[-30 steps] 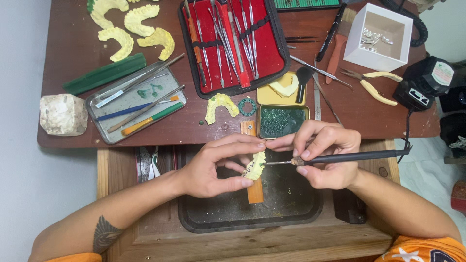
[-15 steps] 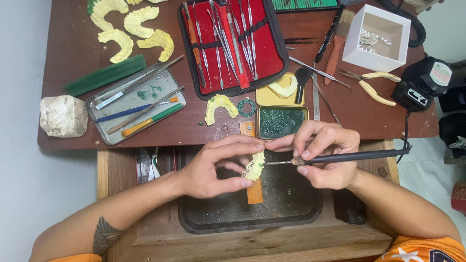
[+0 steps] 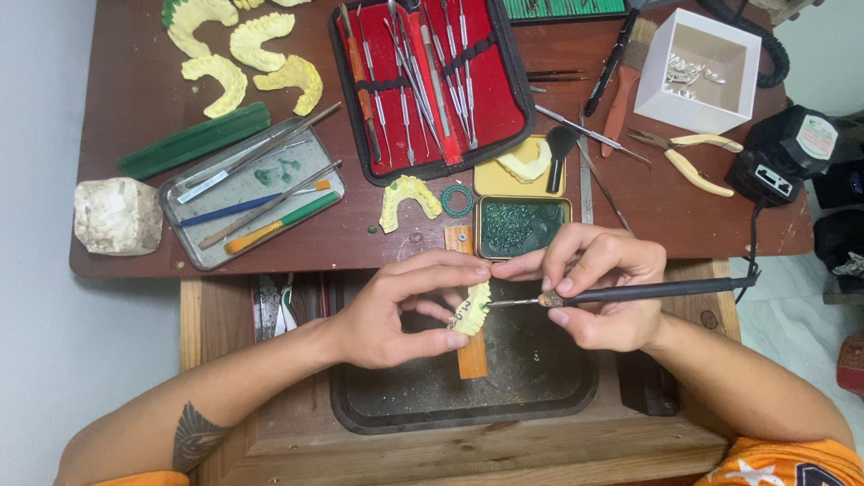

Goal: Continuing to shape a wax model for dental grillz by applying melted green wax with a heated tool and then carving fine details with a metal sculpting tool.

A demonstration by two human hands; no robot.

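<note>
My left hand [image 3: 391,310] is clamped on the small pale yellow plaster dental cast [image 3: 472,309], thumb below and forefinger on top, holding it over the dark metal tray [image 3: 549,396] set in the table [image 3: 135,99]. My right hand [image 3: 601,288] is closed pen-fashion around the slim black electric carving tool [image 3: 630,292]. From that hand the cast lies at nine o'clock; the tool's long axis runs three to nine, metal tip touching the cast's right edge.
</note>
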